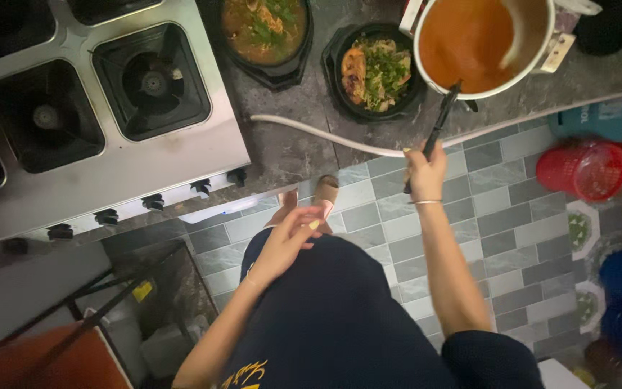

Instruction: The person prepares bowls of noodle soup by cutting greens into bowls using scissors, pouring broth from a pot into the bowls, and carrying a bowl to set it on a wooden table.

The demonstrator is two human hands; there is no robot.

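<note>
Nearest the lens, a dark skirt (340, 317), with the left hand (289, 241) hanging loose above it, fingers relaxed and apart, holding nothing. Further out, the right hand (426, 173), bracelet at the wrist, clamped round the black handle of a ladle (440, 122) dipping over the rim into a large pot (469, 39) of orange broth on the stone counter (289, 148). Just beside the pot, a black bowl (377, 72) with noodles and greens; left of it, a second bowl (264, 29) of soup. Far left, a steel stove (109, 166) with black knobs. A white hose (311, 133) along the counter edge. Red basket (584, 169) on the tiled floor (498, 230).
</note>
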